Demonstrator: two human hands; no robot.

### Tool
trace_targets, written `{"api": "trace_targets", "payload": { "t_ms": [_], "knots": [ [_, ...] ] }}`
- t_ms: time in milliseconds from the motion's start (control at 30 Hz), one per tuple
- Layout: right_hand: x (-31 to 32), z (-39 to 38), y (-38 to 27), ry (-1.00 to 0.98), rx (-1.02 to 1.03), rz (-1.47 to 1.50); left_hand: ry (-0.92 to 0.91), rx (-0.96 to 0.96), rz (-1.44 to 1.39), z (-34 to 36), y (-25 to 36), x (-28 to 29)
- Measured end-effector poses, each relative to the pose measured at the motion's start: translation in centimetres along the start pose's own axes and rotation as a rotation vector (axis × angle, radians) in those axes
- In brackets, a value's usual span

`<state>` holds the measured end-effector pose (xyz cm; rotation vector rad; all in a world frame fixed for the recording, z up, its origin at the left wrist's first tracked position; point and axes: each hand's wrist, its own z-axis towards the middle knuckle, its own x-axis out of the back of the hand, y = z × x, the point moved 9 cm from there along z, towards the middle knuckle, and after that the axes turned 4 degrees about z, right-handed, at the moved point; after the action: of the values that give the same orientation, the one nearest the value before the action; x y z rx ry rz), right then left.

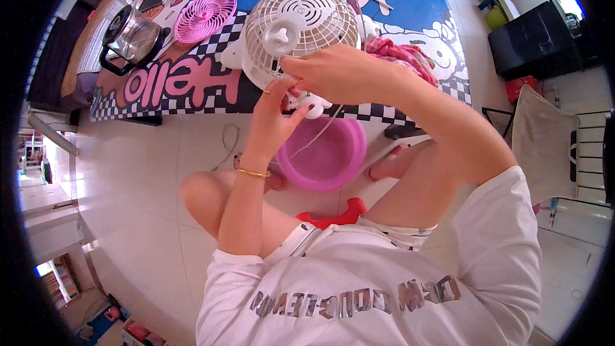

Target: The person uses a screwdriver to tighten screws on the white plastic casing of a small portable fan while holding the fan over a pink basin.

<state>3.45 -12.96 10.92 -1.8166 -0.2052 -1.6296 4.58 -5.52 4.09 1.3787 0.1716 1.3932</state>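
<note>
A white round table fan (314, 9) with a slotted grille and a centre knob sits at the table's front edge. My left hand (275, 115) is closed on a small white part (312, 106) at the fan's lower front, thumb across its side. My right hand (333, 74) reaches over it from the right, fingers bent at the fan's lower edge and meeting my left fingertips; exactly what they grip is hidden. A white cord runs down from the fan. A pink slotted round cover (204, 16) lies to the left of the fan.
A glass jug (134, 38) with black handle stands at the table's (442, 6) left, a pink checked cloth (403, 57) right of the fan. A pink basin (320, 160) is on the floor between my feet. A beige folding chair (544, 141) and a black cabinet (525, 38) are at right.
</note>
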Motion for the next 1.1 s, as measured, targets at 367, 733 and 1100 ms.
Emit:
{"api": "trace_targets", "payload": {
  "t_ms": [367, 733, 1100],
  "knots": [
    [0.9, -0.2, -0.6, 0.092, -0.182, -0.016, 0.118, -0.178, -0.202, 1.7, 1.3, 0.6],
    [0.8, -0.3, -1.4, 0.296, 0.006, -0.087, 0.264, 0.010, -0.202, 1.4, 0.3, 0.6],
    [0.4, -0.6, -0.2, 0.003, 0.030, 0.019, -0.017, -0.155, -0.269, 2.3, 2.2, 0.5]
  ]
}}
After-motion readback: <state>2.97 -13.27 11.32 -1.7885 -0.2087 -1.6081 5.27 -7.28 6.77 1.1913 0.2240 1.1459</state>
